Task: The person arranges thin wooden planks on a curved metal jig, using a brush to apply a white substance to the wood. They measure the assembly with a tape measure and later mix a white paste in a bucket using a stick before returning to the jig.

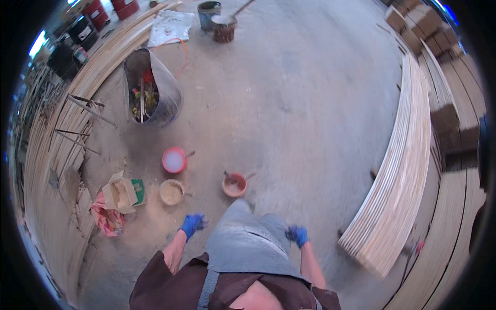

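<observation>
Both my hands wear blue gloves with dark smears. My left hand [192, 226] hangs beside the grey apron [248, 243], its fingers loosely apart and nothing seen in them. On the other side of the apron is my right hand [297, 235], also empty, with fingers partly spread. On the floor ahead stand a tub of tan powder [172, 192], nearest my left hand, a red tub of whitish liquid [174, 160] and a reddish tub with residue [234, 185]. Handles or sticks jut from their rims. Neither hand touches a tub.
Left lie an opened carton [120, 194], a pink plastic bag [107, 217] and long wooden strips [51, 206]. Farther off are a large waste sack [168, 98], metal stands [77, 124] and two buckets [223, 32]. At right, stacked pale mouldings [395, 181] stand beside boards and brown cartons [423, 20].
</observation>
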{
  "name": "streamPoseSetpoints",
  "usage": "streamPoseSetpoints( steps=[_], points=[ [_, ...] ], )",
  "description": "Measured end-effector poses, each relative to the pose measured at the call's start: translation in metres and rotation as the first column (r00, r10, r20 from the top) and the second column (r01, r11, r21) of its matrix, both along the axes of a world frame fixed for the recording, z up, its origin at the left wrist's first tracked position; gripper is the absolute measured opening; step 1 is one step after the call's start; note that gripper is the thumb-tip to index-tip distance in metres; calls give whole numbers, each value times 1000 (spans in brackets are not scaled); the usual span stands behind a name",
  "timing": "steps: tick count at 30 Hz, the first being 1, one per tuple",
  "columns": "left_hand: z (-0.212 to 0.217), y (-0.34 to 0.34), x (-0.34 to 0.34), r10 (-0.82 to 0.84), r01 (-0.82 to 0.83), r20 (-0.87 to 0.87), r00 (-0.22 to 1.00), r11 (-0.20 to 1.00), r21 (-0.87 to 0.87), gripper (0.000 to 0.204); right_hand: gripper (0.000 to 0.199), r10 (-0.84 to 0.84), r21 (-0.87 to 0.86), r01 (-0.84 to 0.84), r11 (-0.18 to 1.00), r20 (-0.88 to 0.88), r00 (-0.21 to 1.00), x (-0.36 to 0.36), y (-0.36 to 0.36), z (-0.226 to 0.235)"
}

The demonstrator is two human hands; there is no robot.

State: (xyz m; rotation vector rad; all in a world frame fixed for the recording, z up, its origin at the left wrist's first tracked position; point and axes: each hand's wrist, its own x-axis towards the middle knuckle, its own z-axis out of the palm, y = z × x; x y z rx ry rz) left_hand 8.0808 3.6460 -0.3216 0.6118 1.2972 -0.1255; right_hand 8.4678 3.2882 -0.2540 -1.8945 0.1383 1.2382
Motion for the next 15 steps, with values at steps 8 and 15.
streamPoseSetpoints(
  steps=[8,15],
  points=[
    [96,260,409,-26,-130,335,942,891,435,38,21,-202,-308,105,946,-304,931,367,57,-36],
    [-17,207,449,539,-528,44,841,836,-150,28,36,142,-43,-146,988,-91,986,677,471,8]
  ],
)
